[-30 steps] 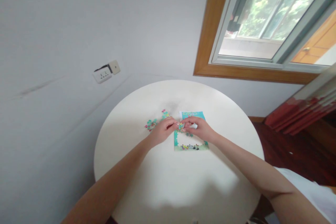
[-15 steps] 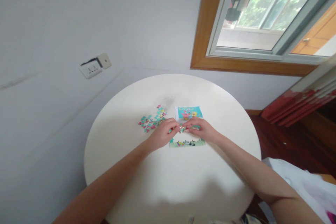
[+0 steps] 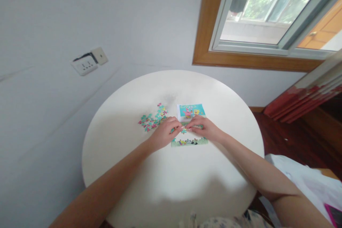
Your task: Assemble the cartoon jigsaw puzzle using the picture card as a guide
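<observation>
My left hand (image 3: pixel 166 132) and my right hand (image 3: pixel 205 128) meet over a partly joined jigsaw puzzle (image 3: pixel 199 142) on the white table. Between their fingertips is a small green and yellow puzzle piece (image 3: pixel 184 131). The fingers of both hands are pinched together at it, and their tips hide part of the puzzle. Along the near side of the puzzle runs a joined strip with small cartoon figures. Left of my left hand lies a loose heap of puzzle pieces (image 3: pixel 149 121), teal, pink and yellow. Just beyond my right hand is a picture card (image 3: pixel 196 109) with cartoon characters.
The round white table (image 3: pixel 112 142) stands against a pale wall with a socket (image 3: pixel 84 65). A wood-framed window (image 3: pixel 200 42) is at the upper right, with a red and beige curtain (image 3: pixel 291 99) below it. White cloth or plastic (image 3: pixel 299 181) lies at the lower right.
The view has shifted slightly, so the table sits a little higher and further left. Both hands stay together over the puzzle, with only small fingertip movement around the piece.
</observation>
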Demonstrator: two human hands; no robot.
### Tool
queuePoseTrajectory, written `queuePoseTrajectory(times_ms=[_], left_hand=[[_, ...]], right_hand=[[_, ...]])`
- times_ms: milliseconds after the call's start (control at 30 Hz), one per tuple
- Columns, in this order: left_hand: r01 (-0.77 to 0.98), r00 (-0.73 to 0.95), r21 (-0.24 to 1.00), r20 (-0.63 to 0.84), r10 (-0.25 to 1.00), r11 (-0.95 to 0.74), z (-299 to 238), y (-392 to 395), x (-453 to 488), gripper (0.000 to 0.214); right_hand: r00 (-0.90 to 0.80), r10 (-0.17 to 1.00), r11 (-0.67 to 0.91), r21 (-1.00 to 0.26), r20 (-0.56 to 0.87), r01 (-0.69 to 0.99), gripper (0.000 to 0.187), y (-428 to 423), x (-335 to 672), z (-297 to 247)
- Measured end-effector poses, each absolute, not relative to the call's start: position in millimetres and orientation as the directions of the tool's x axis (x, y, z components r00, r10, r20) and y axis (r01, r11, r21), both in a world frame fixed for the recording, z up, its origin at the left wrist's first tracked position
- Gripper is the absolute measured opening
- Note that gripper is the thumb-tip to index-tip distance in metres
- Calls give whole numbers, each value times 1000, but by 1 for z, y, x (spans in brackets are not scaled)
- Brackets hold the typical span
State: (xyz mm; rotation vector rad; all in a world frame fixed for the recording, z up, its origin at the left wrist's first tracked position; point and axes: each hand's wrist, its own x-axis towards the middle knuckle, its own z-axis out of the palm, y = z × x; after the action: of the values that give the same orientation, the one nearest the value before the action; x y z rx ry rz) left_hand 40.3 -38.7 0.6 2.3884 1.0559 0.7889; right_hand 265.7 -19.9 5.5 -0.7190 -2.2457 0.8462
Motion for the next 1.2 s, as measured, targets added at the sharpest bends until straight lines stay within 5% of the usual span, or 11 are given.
queuePoseTrajectory(times_ms=[433, 1200], left_hand=[[552, 614, 474, 325, 719, -686, -9, -43, 47, 28], [547, 592, 513, 322, 739, -662, -5, -46, 49, 29]], right_hand=[[-733, 616, 677, -669, 288, 307, 31, -14, 269, -3], [-736, 620, 668, -675, 271, 313, 28, -13, 274, 7]])
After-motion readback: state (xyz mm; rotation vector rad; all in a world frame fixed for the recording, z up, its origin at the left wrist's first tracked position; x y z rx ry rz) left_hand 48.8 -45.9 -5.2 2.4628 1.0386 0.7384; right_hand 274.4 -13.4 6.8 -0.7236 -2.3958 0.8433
